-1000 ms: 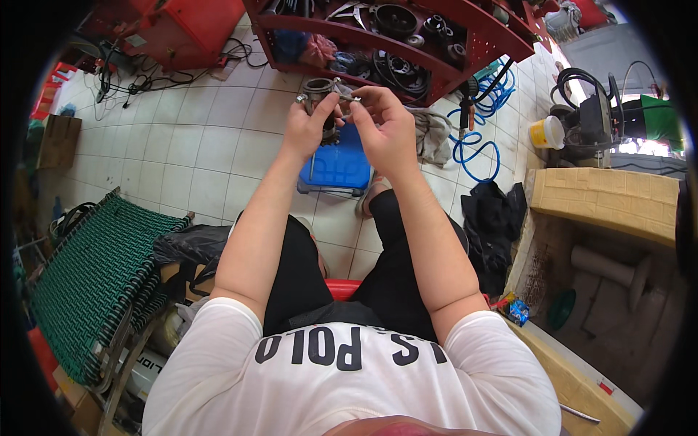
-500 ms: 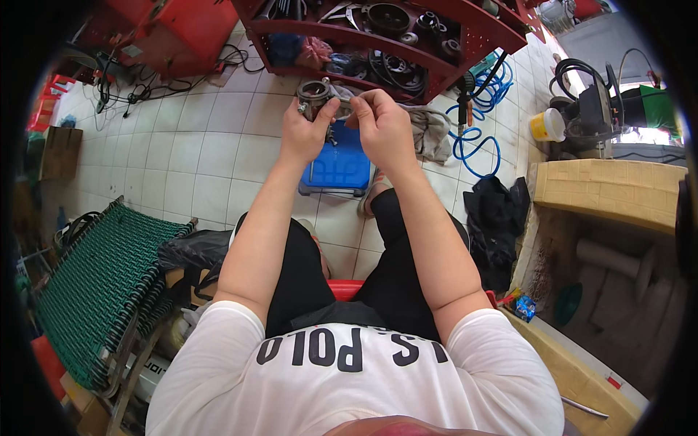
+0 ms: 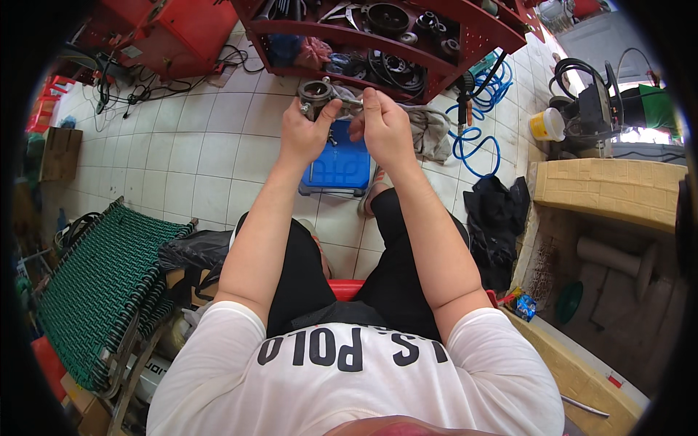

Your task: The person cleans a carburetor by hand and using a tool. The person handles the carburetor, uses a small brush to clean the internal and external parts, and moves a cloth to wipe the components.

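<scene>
My left hand is closed round a grey metal part with a round bore, which looks like a throttle body or carburetor. The thumb presses on its near side. Beside it, my right hand pinches a thin, light metal rod between thumb and fingers. The rod points left toward the part; whether its tip touches cannot be made out. Below both hands a blue plastic case lies on the tiled floor, with small dark metal pieces on it near the left hand.
A red metal shelf loaded with parts stands just beyond my hands. A grey cloth and a coiled blue hose lie to the right. Green woven seating is at left; a yellow-edged pit is at right.
My right hand's thumb has shifted up and its fingers have changed position, so the thin metal rod now shows between the hands. The left hand keeps the metal part nearly in place.
</scene>
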The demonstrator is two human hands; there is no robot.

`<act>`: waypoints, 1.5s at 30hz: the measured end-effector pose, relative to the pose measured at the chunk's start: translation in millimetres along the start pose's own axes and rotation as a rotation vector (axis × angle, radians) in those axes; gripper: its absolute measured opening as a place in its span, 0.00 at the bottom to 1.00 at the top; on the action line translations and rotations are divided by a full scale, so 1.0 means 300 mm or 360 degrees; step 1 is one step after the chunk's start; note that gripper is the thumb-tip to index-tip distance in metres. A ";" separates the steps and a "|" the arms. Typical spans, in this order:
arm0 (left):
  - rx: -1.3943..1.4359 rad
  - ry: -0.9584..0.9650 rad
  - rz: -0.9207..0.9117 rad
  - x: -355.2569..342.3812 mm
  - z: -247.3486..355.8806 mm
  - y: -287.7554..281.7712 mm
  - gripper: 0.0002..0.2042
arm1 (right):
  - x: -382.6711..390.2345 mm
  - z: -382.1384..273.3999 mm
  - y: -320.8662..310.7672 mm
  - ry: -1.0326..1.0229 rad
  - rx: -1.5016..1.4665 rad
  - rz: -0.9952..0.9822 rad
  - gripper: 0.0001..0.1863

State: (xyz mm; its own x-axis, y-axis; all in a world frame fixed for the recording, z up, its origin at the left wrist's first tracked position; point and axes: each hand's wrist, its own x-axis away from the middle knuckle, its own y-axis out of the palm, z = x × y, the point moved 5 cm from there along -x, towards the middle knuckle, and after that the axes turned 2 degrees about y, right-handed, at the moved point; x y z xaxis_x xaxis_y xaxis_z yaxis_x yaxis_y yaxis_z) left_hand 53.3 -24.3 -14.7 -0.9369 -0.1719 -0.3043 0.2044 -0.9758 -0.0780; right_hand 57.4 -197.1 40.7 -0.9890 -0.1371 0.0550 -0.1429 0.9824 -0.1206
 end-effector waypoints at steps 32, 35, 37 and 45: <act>0.0172 -0.0174 0.0005 0.003 -0.018 0.004 0.19 | 0.000 -0.016 -0.011 -0.0313 0.0463 0.0092 0.13; 0.0186 -0.0203 0.0019 0.001 -0.020 0.007 0.19 | 0.001 -0.017 -0.013 -0.0298 0.0473 0.0115 0.13; 0.0267 -0.0222 0.0031 -0.001 -0.030 -0.001 0.19 | 0.014 -0.050 -0.004 -0.0426 0.0372 0.0208 0.12; 0.0238 -0.0228 -0.0006 -0.002 -0.015 0.006 0.19 | 0.003 -0.025 -0.007 -0.0393 0.0515 0.0085 0.13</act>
State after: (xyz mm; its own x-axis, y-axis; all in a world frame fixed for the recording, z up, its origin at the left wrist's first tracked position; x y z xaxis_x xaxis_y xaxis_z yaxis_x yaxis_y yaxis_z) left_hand 55.5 -25.5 -18.9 -0.9706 -0.1754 -0.1651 0.1665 -0.9838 0.0664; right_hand 57.0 -198.2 48.6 -0.9690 -0.1523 -0.1946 -0.0567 0.9035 -0.4249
